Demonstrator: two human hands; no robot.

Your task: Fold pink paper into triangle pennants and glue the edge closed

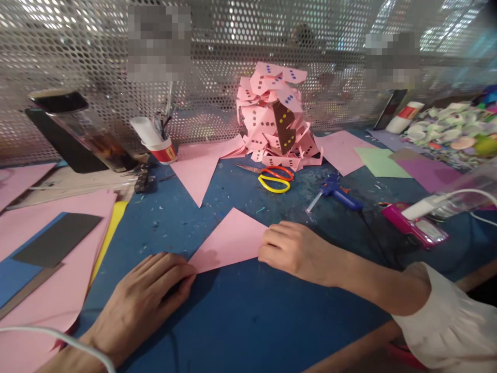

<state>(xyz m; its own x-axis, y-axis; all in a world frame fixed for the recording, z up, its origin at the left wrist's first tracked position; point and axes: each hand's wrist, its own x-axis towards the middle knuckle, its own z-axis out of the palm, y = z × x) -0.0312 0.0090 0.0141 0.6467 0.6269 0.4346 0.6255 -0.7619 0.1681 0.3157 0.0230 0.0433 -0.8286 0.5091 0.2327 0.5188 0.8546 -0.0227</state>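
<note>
A folded piece of pink paper (231,242) lies on the blue table, one corner pointing away from me and a long straight edge facing me. My left hand (149,292) pinches its left corner between thumb and fingers. At the right corner, my right hand (293,251) is closed on the paper, with the fingertips curled over it. Beyond the paper are scissors (275,178) with one red and one yellow handle loop. A blue glue gun (336,192) rests to their right.
Pink folded pieces with square dots form a pile (267,116) against the perforated metal screen (217,31). Pink sheets (97,217) lie at left, near a bottle (93,124) and a cup of pens (161,149). A magenta device (415,225) and paper scraps (446,127) are at right.
</note>
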